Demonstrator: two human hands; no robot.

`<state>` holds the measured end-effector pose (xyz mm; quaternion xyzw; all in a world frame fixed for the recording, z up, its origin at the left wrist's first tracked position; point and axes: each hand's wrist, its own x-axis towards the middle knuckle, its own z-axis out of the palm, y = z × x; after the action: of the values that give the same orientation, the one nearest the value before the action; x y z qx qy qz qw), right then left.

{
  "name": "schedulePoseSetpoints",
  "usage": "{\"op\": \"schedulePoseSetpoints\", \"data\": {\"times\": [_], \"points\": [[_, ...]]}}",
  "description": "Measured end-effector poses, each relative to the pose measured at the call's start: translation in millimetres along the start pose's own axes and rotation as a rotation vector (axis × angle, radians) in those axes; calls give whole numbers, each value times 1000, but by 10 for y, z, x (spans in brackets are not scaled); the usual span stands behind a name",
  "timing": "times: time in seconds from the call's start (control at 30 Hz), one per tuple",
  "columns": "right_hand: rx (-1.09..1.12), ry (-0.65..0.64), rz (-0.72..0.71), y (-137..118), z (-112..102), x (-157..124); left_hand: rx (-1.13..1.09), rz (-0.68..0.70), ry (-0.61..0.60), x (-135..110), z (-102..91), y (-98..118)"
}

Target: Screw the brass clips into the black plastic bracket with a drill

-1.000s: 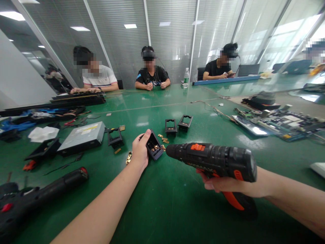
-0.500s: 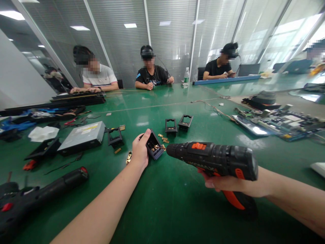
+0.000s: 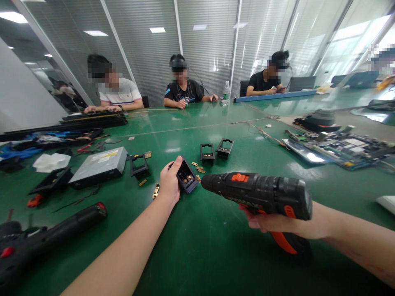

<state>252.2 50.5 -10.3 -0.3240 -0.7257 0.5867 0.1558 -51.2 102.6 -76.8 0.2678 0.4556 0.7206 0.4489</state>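
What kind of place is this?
Likely an office meeting room used as an electronics workshop: glass partitions, a long green table bearing circuit boards, and the right hand holding a cordless drill at a black housing in the left hand.

The left grip (image 3: 169, 183) is wrapped round a small black housing (image 3: 187, 177), tilting it up off the green surface (image 3: 200, 255) so that its open side, with brass parts inside, faces the cordless drill (image 3: 262, 194). The right grip (image 3: 277, 224) holds that drill by its orange-and-black handle, with the nose level and right at the housing's edge. Loose brass pieces (image 3: 200, 167) lie just beyond, and past them two black frames (image 3: 207, 158) sit side by side. Off to the left rests a grey disc drive (image 3: 98, 166), and a second driver (image 3: 55, 234) lies nearer the edge. Circuit boards (image 3: 339, 147) spread out on the right. Three people sit along the far side, with a water bottle (image 3: 226, 93) near them.
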Motion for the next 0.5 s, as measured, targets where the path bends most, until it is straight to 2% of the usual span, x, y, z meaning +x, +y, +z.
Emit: {"op": "schedulePoseSetpoints", "data": {"times": [0.1,0.37,0.5], "points": [[-26,37,-2,-46,21,-19,3,1,10,-9,5,7],[-45,-21,-27,82,-30,33,-2,3,23,-25,27,32],[-24,-12,-4,54,-18,21,-26,-29,47,-9,27,17]]}}
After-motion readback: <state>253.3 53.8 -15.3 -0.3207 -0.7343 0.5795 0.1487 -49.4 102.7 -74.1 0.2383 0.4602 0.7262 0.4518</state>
